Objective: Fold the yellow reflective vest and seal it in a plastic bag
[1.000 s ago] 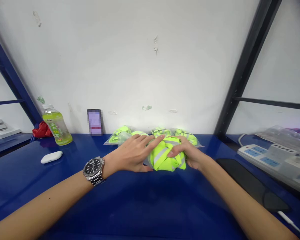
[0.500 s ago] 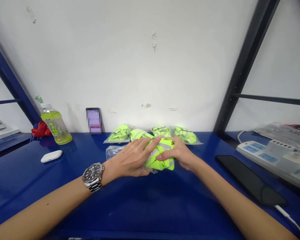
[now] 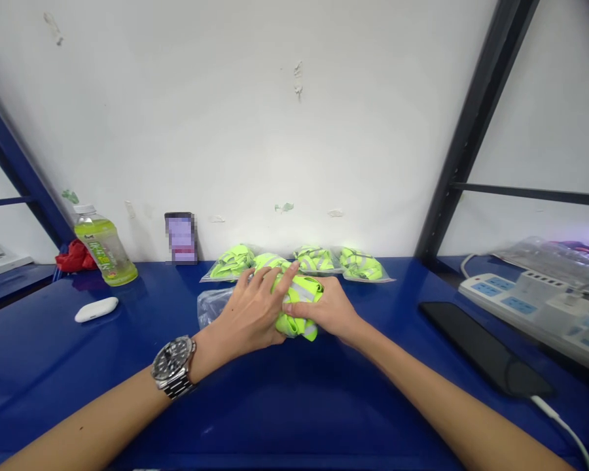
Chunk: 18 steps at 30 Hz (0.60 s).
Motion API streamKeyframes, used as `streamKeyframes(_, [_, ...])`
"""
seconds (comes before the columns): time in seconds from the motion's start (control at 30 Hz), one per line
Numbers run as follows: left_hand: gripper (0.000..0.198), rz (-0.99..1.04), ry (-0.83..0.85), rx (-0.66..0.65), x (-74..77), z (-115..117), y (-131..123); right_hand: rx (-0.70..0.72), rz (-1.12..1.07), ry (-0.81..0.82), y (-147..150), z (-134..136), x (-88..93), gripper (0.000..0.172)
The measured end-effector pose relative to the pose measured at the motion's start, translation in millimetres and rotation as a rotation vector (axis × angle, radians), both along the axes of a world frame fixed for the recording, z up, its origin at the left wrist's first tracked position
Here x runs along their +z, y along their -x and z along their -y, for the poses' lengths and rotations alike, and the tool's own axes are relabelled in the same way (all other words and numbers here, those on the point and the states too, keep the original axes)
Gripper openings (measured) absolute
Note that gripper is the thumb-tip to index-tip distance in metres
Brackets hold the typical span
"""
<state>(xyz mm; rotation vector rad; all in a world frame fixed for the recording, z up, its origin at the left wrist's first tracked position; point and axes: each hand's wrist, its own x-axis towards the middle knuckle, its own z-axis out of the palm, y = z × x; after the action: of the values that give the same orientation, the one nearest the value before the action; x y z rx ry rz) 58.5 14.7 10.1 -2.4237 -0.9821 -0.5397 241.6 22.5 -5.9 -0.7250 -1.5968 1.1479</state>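
Observation:
A bundled neon-yellow reflective vest point(image 3: 308, 288) with grey strips is between my two hands just above the table. My left hand point(image 3: 252, 314), with a watch on its wrist, grips the bundle from the left, fingers over its top. From the right, my right hand point(image 3: 341, 313) holds it, thumb across the front; its other fingers are hidden behind. A clear plastic bag point(image 3: 211, 306) shows beside my left hand; how far it reaches under the bundle is hidden. Similar yellow bundles in clear bags point(image 3: 232, 263) line the wall behind.
On the left of the blue table point(image 3: 294, 418) stand a drink bottle point(image 3: 105, 248), a white earbud case point(image 3: 97, 309) and a red cloth item point(image 3: 76, 256). An upright phone point(image 3: 181, 239) leans on the wall. To the right lie a cabled black phone point(image 3: 485, 350) and a power strip point(image 3: 530, 304).
Both hands and the vest bundle have shifted slightly left. My right hand has come closer to my left around the bundle, and my left fingers have spread a little.

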Motion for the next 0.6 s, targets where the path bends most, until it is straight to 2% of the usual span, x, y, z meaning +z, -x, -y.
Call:
streamKeyframes(0.1, [0.116,0.022,-0.013,-0.041,-3.6,0.2,7.3,0.053,-0.085,0.126,3.5,5.3,0.0,0.033])
streamKeyframes(0.2, [0.113,0.067,0.006,-0.167,-9.7,0.4,10.1,0.148,-0.064,0.237,1.5,7.2,-3.4,0.03])
streamKeyframes(0.3, [0.11,0.093,0.033,-0.201,-15.6,2.3,7.6,0.219,-0.021,0.277,-2.1,7.0,-6.0,0.026])
streamKeyframes(0.43, [0.108,0.059,0.034,-0.181,-20.2,5.1,2.9,0.232,0.071,0.203,-0.6,9.1,-5.8,0.029])
streamKeyframes(0.6, [0.098,-0.039,-0.031,-0.172,-19.4,6.3,1.3,0.166,0.129,-0.046,7.6,13.1,-5.8,0.025])
